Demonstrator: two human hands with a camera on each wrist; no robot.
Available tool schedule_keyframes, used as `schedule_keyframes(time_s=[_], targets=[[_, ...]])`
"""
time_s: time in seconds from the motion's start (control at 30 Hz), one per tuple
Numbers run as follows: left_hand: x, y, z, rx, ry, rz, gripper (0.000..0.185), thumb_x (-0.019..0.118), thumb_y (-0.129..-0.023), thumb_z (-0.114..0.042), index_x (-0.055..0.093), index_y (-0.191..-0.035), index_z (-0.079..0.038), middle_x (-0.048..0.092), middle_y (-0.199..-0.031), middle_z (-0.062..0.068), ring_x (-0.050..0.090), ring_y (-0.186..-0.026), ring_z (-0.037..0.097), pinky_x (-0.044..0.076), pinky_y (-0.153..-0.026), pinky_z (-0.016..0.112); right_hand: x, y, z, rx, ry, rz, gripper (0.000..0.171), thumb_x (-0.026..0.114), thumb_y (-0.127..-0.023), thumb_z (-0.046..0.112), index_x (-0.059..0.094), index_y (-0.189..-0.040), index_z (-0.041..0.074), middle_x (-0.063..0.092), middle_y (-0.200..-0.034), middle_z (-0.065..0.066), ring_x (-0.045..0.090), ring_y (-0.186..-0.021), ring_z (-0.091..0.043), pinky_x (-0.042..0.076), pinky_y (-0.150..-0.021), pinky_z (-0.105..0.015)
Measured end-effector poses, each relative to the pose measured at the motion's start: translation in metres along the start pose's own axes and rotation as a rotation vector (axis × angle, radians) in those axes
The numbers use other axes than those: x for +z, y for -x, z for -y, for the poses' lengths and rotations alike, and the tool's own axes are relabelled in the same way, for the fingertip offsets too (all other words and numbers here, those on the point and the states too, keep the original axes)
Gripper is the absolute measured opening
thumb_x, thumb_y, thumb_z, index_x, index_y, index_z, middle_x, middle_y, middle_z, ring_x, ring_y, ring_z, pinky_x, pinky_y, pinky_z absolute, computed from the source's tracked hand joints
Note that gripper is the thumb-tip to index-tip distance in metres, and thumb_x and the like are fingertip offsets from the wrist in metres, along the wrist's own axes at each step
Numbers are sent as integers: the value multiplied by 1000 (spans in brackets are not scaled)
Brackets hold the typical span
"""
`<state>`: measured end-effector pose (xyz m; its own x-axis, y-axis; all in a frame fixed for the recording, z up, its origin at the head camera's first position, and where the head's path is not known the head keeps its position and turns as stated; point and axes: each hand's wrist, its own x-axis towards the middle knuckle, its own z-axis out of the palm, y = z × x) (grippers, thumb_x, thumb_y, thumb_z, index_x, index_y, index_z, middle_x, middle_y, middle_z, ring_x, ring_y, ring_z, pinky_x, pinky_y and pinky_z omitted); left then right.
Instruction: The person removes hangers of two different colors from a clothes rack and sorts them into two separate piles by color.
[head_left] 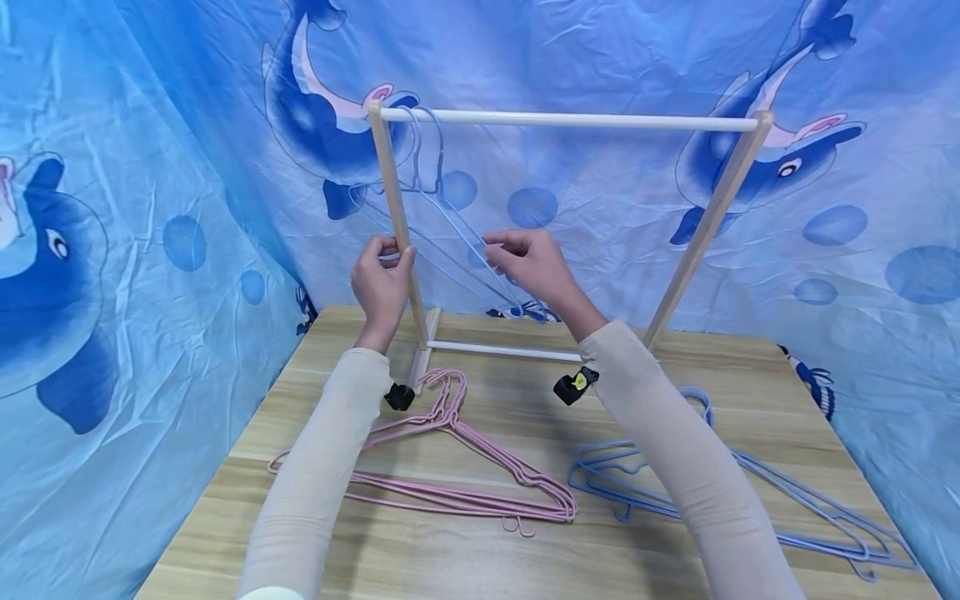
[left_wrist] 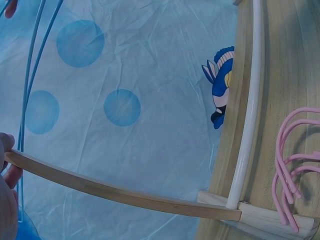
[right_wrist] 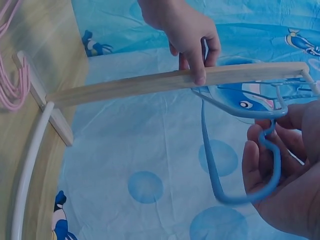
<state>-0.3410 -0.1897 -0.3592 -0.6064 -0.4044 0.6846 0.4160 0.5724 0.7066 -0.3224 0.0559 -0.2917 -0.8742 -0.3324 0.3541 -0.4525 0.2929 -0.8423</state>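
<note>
Two blue hangers (head_left: 456,215) hang by their hooks at the left end of the rack's white rod (head_left: 570,120). My left hand (head_left: 381,279) grips the rack's left wooden post (head_left: 395,193), thumb on the near side and fingers curled behind. My right hand (head_left: 528,260) pinches the sloping arm of the nearer blue hanger between thumb and fingers. In the right wrist view, that blue hanger's lower end (right_wrist: 235,200) passes in front of the right palm. In the left wrist view, only part of the left hand (left_wrist: 7,190) shows at the edge.
A stack of pink hangers (head_left: 480,502) lies on the wooden table (head_left: 420,567) below the rack. More blue hangers (head_left: 806,500) lie at the right, partly hidden by the right sleeve. Blue dolphin-print cloth (head_left: 600,50) hangs behind and beside the table.
</note>
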Motion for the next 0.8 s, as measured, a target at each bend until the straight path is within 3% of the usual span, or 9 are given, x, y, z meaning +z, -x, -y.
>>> schedule_keyframes(time_s=[0.1, 0.3, 0.53, 0.8], targets=[[0, 0, -1, 4, 0, 0, 26, 78, -92, -25, 72, -104, -3, 76, -103, 14, 76, -86, 28, 62, -81, 40, -1, 0, 2, -7, 63, -16, 30, 64, -102, 20, 72, -128, 10, 74, -97, -16, 69, -86, -34, 50, -63, -27], [1, 0, 0, 5, -2, -9, 25, 78, -92, -25, 73, -103, -3, 76, -102, 13, 76, -85, 27, 62, -81, 40, -3, 2, 7, -76, 207, -56, 32, 66, -101, 21, 71, -130, 10, 73, -94, -14, 65, -77, -25, 47, -59, -29], [2, 0, -1, -1, -1, -5, 25, 78, -92, -25, 73, -103, -3, 77, -102, 12, 76, -86, 27, 62, -81, 41, -11, 8, 11, -97, 239, -95, 31, 67, -101, 22, 72, -129, 12, 73, -92, -9, 61, -70, -20, 43, -56, -28], [0, 0, -3, -12, -6, -5, 26, 78, -92, -25, 73, -103, -3, 77, -102, 13, 76, -86, 27, 62, -82, 41, -36, 19, 22, -142, 265, -142, 30, 67, -101, 23, 73, -127, 12, 74, -91, -9, 56, -61, -20, 39, -51, -26]])
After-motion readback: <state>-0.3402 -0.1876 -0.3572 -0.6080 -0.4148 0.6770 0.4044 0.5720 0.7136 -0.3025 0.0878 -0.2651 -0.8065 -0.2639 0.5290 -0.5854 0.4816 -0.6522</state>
